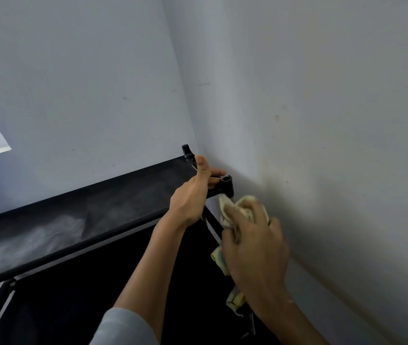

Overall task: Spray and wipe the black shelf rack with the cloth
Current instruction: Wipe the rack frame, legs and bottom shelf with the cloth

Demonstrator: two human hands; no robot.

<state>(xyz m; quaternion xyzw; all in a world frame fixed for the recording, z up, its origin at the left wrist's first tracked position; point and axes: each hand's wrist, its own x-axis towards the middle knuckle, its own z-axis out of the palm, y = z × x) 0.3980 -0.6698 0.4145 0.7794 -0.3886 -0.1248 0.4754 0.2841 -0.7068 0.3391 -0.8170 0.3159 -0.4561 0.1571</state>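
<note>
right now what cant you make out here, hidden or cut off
All in the head view:
- Spray bottle: none in frame.
- Rack: cut off by the left and bottom edges; lower shelves lost in shadow.
- Front corner post: mostly hidden behind the cloth and right hand.
- Left hand: grips the top side bar, fingertips partly hidden behind it.
- Cloth: lower part behind the right hand.
- Pale object at the left edge: cut off, unidentifiable.
</note>
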